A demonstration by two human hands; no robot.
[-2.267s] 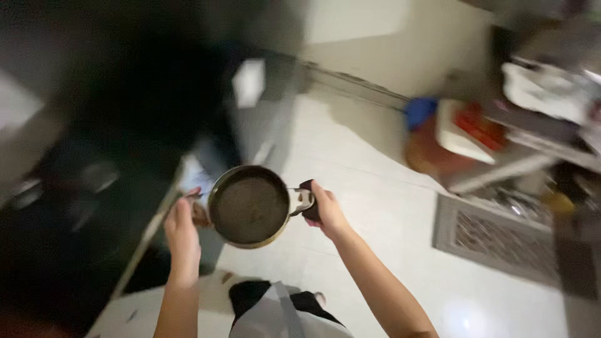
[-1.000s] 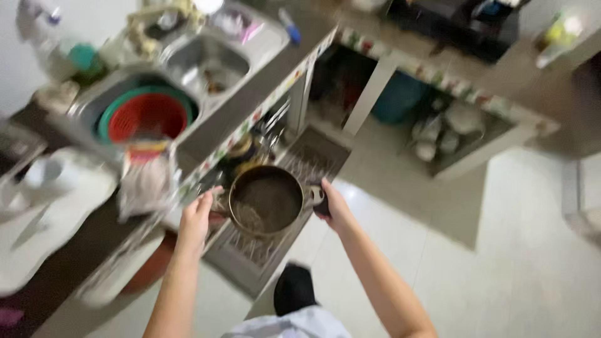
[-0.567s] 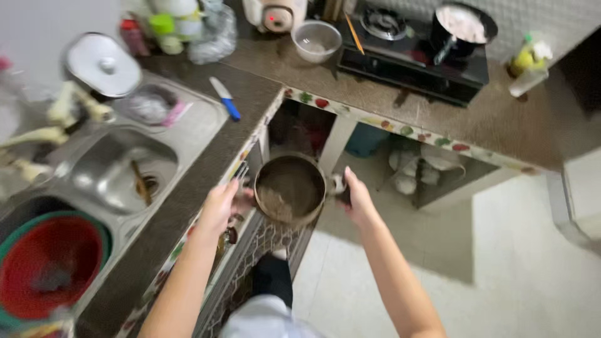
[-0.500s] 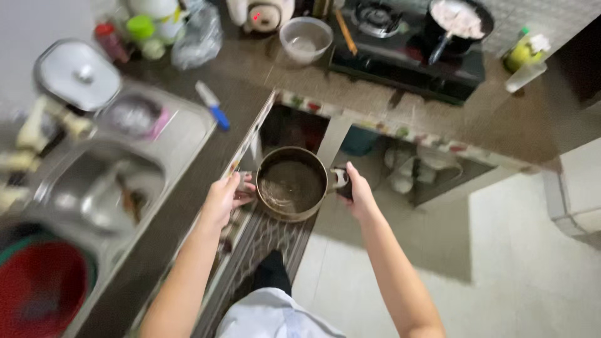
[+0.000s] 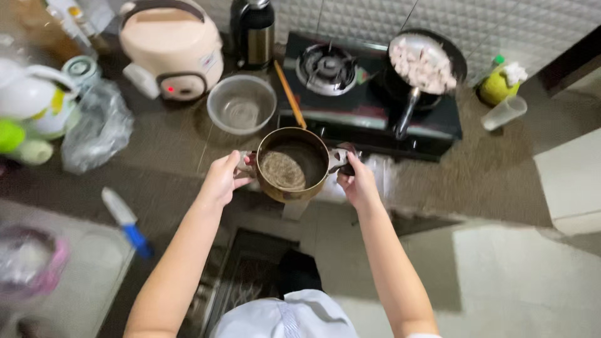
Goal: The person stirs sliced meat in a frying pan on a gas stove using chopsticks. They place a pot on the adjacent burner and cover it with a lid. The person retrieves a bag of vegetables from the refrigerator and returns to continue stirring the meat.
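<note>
I hold a small round metal pot [image 5: 292, 164] by its two side handles, above the front edge of the dark counter [image 5: 169, 150]. My left hand [image 5: 222, 178] grips the left handle and my right hand [image 5: 357, 181] grips the right one. The pot is dark inside, with a little residue or liquid at the bottom. It hovers just in front of the two-burner gas stove [image 5: 366, 103]. The stove's left burner [image 5: 325, 66] is bare. A pan of pale food pieces [image 5: 422, 62] sits on the right burner.
A clear empty bowl [image 5: 241, 103], a wooden stick [image 5: 289, 94], a rice cooker [image 5: 170, 47] and a dark kettle [image 5: 253, 31] stand behind the pot. A blue-handled knife [image 5: 128, 222] and a plastic bag [image 5: 100, 128] lie to the left. A plastic cup [image 5: 506, 111] stands at right.
I have turned from the floor past the sink to the stove, carrying the pot in both hands the whole way. The pot now hangs nearer the stove.
</note>
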